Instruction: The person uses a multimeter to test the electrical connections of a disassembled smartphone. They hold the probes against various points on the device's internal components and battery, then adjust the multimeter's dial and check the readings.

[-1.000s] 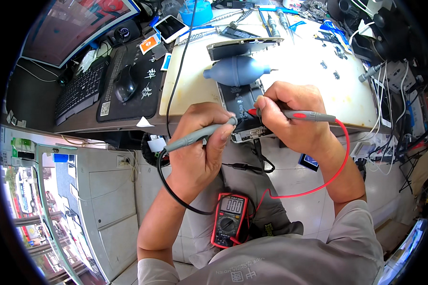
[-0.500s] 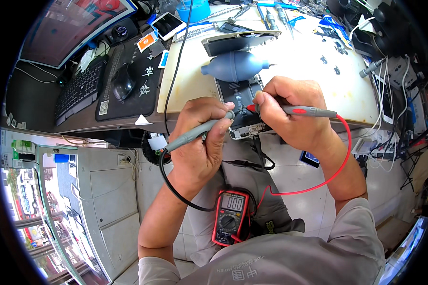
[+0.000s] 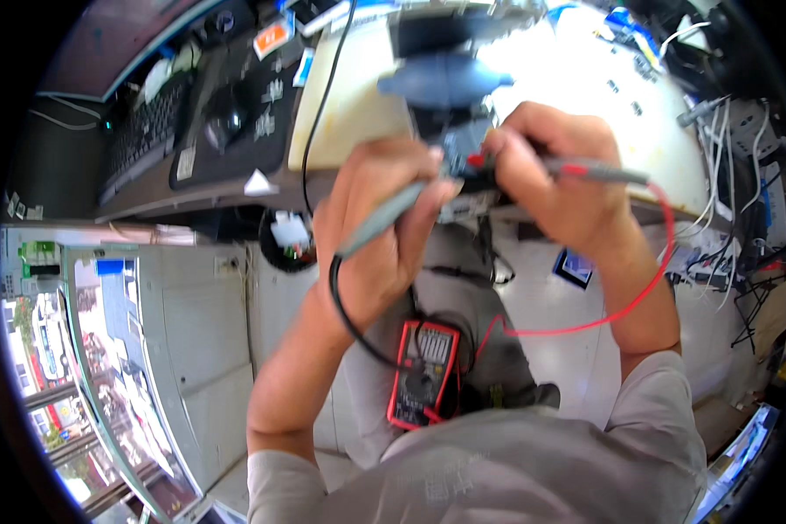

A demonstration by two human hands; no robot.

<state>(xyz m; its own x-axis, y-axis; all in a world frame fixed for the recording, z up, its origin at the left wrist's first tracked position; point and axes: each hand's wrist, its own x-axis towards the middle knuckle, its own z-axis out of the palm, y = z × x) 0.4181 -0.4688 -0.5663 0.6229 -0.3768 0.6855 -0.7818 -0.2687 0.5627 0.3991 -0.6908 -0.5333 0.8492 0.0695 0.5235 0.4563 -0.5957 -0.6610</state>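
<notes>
My left hand [image 3: 367, 179] is closed around a grey test probe [image 3: 381, 220] with a black lead. My right hand [image 3: 575, 208] grips another test probe [image 3: 607, 172], grey and red, with a red lead. Both probe tips point inward over an opened phone [image 3: 463, 144] at the table's near edge. Motion blur and my fingers hide whether the tips touch it. A red multimeter [image 3: 424, 374] rests on my lap, its display smeared. Just beyond the phone lies a blue-grey rubber air blower [image 3: 445, 81].
A mouse [image 3: 224, 122] on a black mat and a keyboard [image 3: 153, 131] are at the left. Small dark parts [image 3: 636, 108] lie on the pale work mat [image 3: 576, 79]. White cables [image 3: 716, 166] hang at the right edge. A black cable crosses the mat's left side.
The view has shifted and blurred, with the tabletop and multimeter appearing higher in the picture. Both hands still hold their probes over the phone, slightly higher and further right in the picture.
</notes>
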